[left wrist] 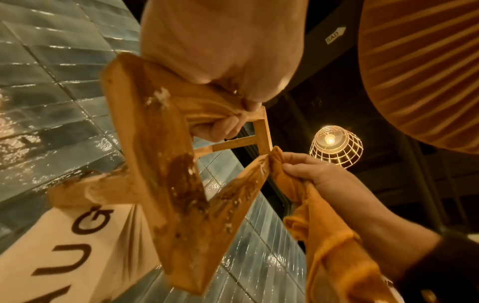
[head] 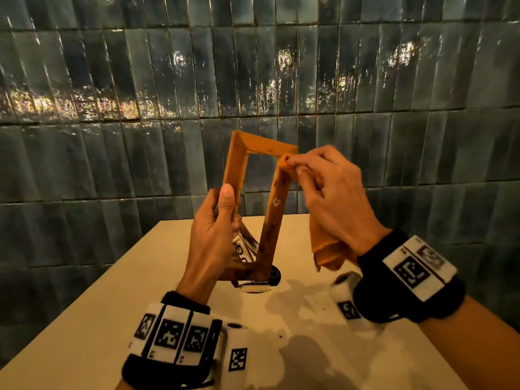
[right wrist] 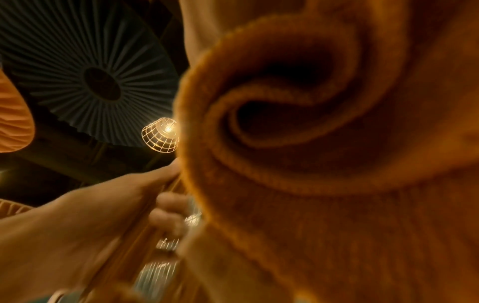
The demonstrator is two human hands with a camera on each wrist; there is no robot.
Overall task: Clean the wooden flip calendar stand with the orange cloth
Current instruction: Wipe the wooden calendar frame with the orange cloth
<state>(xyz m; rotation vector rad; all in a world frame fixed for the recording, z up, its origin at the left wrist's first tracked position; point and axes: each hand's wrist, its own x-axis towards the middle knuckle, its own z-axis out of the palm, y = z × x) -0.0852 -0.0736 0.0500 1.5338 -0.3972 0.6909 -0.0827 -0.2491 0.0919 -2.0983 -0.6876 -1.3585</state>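
Observation:
I hold the wooden flip calendar stand point(head: 274, 204) point(left wrist: 155, 155) tilted in the air above the table. My left hand point(head: 219, 218) point(left wrist: 223, 127) grips its left bar, thumb up along the wood. My right hand point(head: 323, 187) point(left wrist: 308, 174) pinches the orange cloth point(head: 326, 249) point(left wrist: 326, 235) point(right wrist: 324, 164) against the upper part of the right bar. The cloth's loose end hangs below that hand. Brown smears and pale specks mark the wood. White calendar cards point(head: 243, 247) point(left wrist: 77, 252) printed "AUG" hang from the stand's lower end. In the right wrist view the cloth fills most of the picture.
The pale table point(head: 98, 319) below carries stains and crumbs near its front. A dark round object with white lettering point(head: 267, 278) lies on it under the stand. A tiled wall point(head: 112, 108) rises right behind the table. A wire pendant lamp point(left wrist: 334, 143) hangs overhead.

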